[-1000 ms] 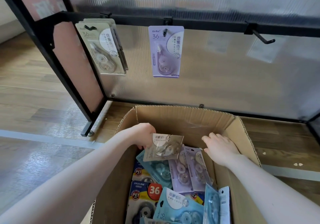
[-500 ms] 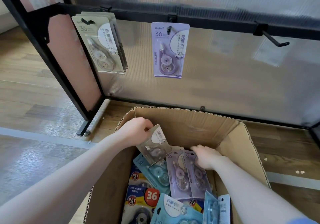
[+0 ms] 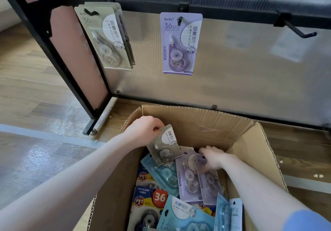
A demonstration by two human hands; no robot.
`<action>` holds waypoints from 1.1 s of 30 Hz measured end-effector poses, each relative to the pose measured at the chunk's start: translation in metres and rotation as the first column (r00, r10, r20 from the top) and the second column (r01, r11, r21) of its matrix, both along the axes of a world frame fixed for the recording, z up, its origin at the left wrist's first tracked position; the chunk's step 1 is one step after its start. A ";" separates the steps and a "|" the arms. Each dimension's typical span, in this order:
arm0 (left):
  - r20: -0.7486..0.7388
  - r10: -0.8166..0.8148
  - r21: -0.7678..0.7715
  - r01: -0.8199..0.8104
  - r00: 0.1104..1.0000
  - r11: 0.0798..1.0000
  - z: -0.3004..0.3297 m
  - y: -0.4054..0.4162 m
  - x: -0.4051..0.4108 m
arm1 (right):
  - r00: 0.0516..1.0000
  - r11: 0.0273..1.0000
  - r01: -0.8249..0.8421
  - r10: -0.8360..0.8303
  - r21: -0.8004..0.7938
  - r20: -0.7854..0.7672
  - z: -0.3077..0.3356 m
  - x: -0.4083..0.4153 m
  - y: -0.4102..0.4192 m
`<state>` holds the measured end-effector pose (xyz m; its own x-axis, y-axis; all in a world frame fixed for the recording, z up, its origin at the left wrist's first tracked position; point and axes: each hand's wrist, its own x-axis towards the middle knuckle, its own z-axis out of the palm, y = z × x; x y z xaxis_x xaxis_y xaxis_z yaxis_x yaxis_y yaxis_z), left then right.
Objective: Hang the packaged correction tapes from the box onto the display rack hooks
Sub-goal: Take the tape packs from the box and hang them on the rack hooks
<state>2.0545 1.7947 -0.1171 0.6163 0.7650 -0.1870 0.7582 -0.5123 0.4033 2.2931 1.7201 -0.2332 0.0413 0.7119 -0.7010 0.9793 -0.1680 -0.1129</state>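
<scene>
Left hand fingers pinched the top corner of a beige carded correction tape pack, tilted, just above the open brown cardboard box. Right hand fingers were curled onto a purple carded pack lying inside, beside a second purple pack. Behind, another purple pack hung on the black metal rack hook.

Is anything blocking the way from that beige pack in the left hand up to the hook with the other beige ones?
Nothing visible does. The left hand holds the beige pack above the box, with open space up to the left hook.
</scene>
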 end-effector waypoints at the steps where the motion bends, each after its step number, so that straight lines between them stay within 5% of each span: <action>1: 0.002 -0.007 0.004 0.007 1.000 1.000 0.000 0.000 0.000 | 0.999 1.000 -0.023 0.023 0.005 0.023 0.000 0.000 0.000; 21: 0.003 0.053 0.204 -0.052 0.999 0.978 0.041 -0.015 0.002 | 0.984 0.982 -0.177 0.175 0.066 0.036 0.072 -0.005 -0.011; 33: 0.050 0.084 0.321 -0.096 0.995 0.942 0.081 -0.011 -0.015 | 0.990 0.923 -0.131 0.139 0.362 0.004 0.132 -0.005 -0.015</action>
